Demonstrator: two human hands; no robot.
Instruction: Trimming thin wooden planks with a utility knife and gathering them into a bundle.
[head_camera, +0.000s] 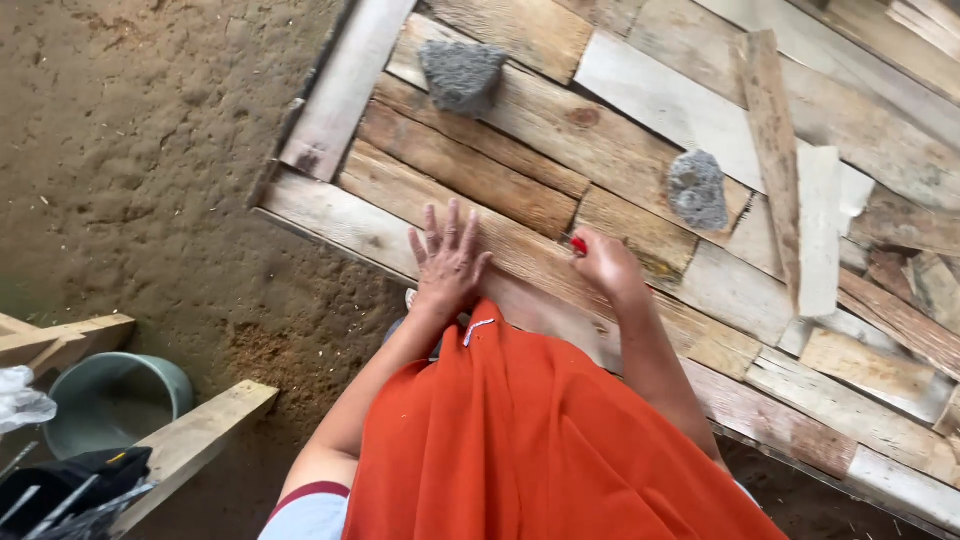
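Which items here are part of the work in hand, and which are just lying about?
In use:
left hand flat on the weathered wooden plank panel
right hand gripping a small red marker

Lying about:
two grey rough stones
grey-green round bucket
loose pale board

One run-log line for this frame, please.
left hand: flat on plank panel | right hand: holds red marker on panel | two stones atop

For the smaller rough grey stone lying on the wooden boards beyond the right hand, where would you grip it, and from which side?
Grip the smaller rough grey stone across its narrower left and right flanks, coming straight down from above. It lies loose on the wooden boards with nothing crowding it, and its lumpy, taller-than-wide shape probably gives the fingers purchase there.
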